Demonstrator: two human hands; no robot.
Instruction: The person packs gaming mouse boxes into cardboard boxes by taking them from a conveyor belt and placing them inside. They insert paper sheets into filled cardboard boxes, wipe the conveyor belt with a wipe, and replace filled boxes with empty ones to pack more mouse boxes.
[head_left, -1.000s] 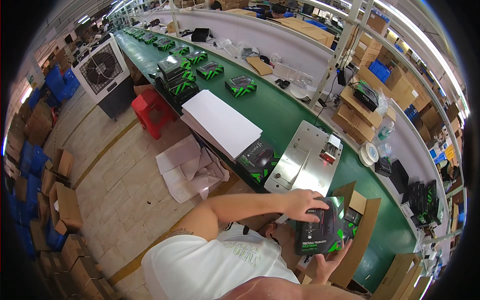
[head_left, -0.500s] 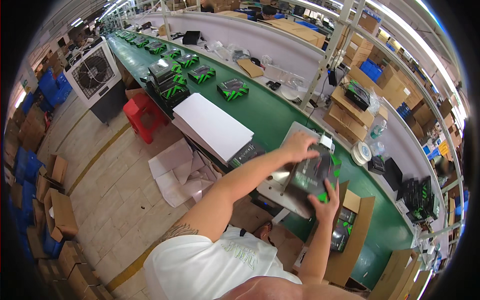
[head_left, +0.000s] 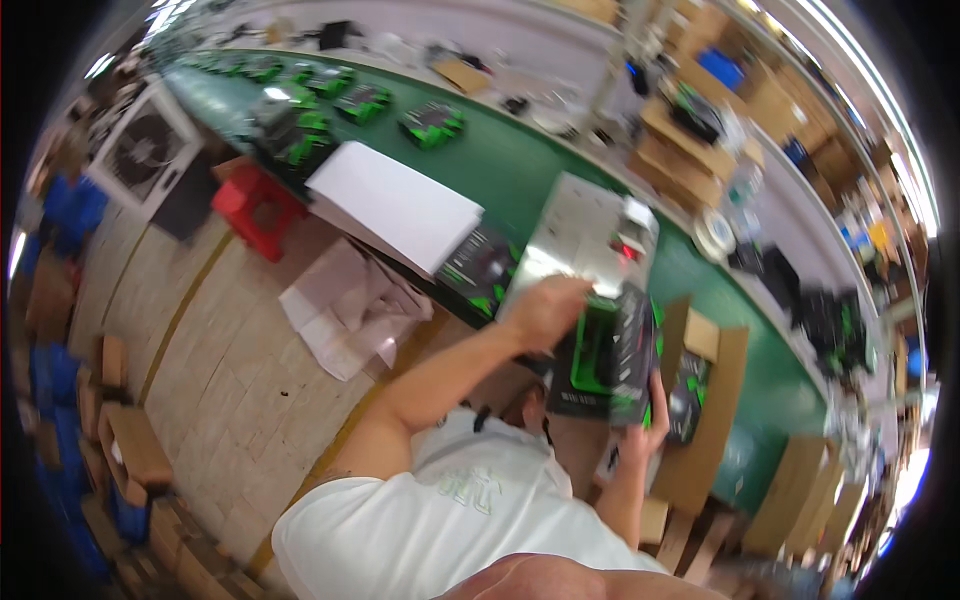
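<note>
A black-and-green product box (head_left: pixel 605 355) is held up in both hands just off the near edge of the green tabletop (head_left: pixel 520 170), in front of the grey metal plate (head_left: pixel 580 235) that lies there. The left hand (head_left: pixel 545 310) is closed over the box's upper left corner; the right hand (head_left: pixel 640 435) grips it from below, fingers wrapped round the lower right edge.

Just to the right stands an open brown carton (head_left: pixel 705 400) with its flap raised, and another black-and-green box (head_left: pixel 688 395) already sits inside it. Judging from that, some packing looks done, while the held box is not yet in the carton.

To the left, along the near edge, lie a flat black box with green marks (head_left: pixel 480 270) and a stack of white sheets (head_left: pixel 395 205). Farther up the tabletop, toward its far left end, more black-and-green boxes (head_left: pixel 432 122) stand in a loose row.

Crumpled white paper (head_left: pixel 345 310) lies on the tiled floor (head_left: pixel 200 370) beside a red stool (head_left: pixel 250 205) and a white fan (head_left: pixel 145 150). Brown cartons (head_left: pixel 700 130) are stacked beyond the far edge. Print on the packages is too blurred to make out.
</note>
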